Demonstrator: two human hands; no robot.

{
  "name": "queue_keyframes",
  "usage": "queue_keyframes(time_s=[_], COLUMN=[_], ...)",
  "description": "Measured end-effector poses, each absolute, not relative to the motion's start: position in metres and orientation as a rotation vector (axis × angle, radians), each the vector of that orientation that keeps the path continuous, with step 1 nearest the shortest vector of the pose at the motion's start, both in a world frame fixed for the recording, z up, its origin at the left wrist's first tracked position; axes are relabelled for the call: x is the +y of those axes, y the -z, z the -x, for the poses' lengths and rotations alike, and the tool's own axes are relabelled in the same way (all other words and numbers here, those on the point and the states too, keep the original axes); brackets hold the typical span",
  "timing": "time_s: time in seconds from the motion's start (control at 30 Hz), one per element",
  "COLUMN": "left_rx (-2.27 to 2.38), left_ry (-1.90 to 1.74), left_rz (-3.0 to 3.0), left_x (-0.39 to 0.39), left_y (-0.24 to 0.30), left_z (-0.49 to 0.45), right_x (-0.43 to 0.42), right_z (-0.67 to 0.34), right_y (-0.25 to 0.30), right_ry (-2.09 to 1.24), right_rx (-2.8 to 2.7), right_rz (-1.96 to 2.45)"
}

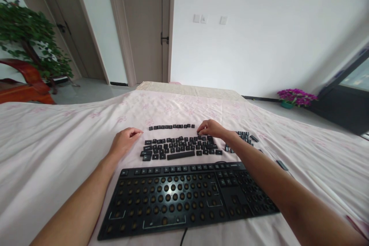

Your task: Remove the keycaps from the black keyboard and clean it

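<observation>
A black keyboard (170, 196) lies across the cloth nearest me. Most of its keys are off, baring round brownish studs, while the top row and a few others are still fitted. Beyond it, loose black keycaps (173, 148) lie in rough rows, with the long space bar (181, 155) at the front. A separate single row of keycaps (172, 126) sits farther back. My right hand (211, 128) pinches a small keycap (198, 133) just right of that row. My left hand (126, 140) rests on the cloth left of the keycaps, fingers curled, with nothing visible in them.
More loose keycaps (245, 134) lie to the right, partly behind my right forearm. A dark stick-like piece (282, 165) lies farther right. The pink-white cloth (72, 153) is wrinkled. A cable (183, 237) runs from the keyboard's front. Behind stand a plant, doors and purple flowers.
</observation>
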State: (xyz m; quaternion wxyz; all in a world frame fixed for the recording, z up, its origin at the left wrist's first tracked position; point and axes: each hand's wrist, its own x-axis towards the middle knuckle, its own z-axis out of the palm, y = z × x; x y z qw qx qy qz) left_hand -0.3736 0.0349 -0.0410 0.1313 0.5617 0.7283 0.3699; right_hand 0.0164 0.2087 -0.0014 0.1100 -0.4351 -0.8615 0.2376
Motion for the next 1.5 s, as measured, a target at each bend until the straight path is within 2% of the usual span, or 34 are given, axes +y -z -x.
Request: queue_keyframes(time_s=[0.3,0.7,0.9,1.03,1.17,1.37,1.5], left_rx=[2.119,2.108,2.105,2.082,1.958,1.746,1.72], left_ry=[-1.077,-1.1,-1.112,-1.106,-1.072,-0.951,-0.896], left_rz=[-1.612,-1.612,-1.638,-1.633,-1.653,-1.639,-1.634], left_x=[0.035,0.034,0.034,0.031,0.03,0.038,0.045], left_y=[0.041,0.039,0.038,0.035,0.028,0.022,0.022], left_z=[0.373,0.372,0.37,0.369,0.365,0.353,0.345], right_x=[0.238,0.246,0.217,0.172,0.137,0.132,0.136], right_z=[-0.016,-0.013,0.012,0.068,0.119,0.146,0.148], right_y=[0.004,-0.004,-0.024,-0.033,-0.036,-0.029,-0.021], right_ry=[-0.677,-0.742,-0.515,-0.583,-0.626,-0.369,-0.35], right_rx=[-2.384,-2.481,-2.434,-2.561,-2.655,-2.81,-2.831], right_rz=[1.348,1.336,1.376,1.081,1.027,0.976,0.982])
